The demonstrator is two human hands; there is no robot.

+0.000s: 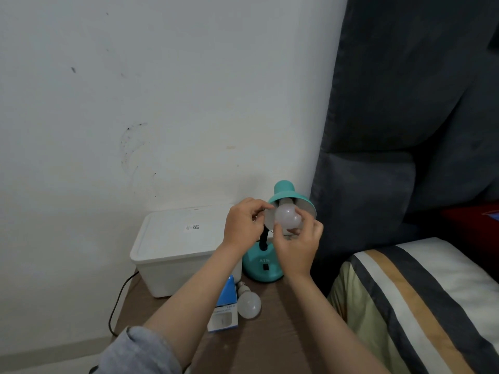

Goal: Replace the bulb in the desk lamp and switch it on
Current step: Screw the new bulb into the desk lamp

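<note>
A teal desk lamp stands on a brown bedside table, its round base carrying a black switch. The shade is tilted toward me. A frosted white bulb sits in the shade's mouth, its neck inside. My right hand grips this bulb from below with fingertips around it. My left hand pinches the shade's left rim. A second white bulb lies on the table beside a blue and white bulb box.
A white lidded plastic box stands left of the lamp against the wall. A black cable hangs off the table's left edge. A dark grey headboard and a striped pillow lie to the right.
</note>
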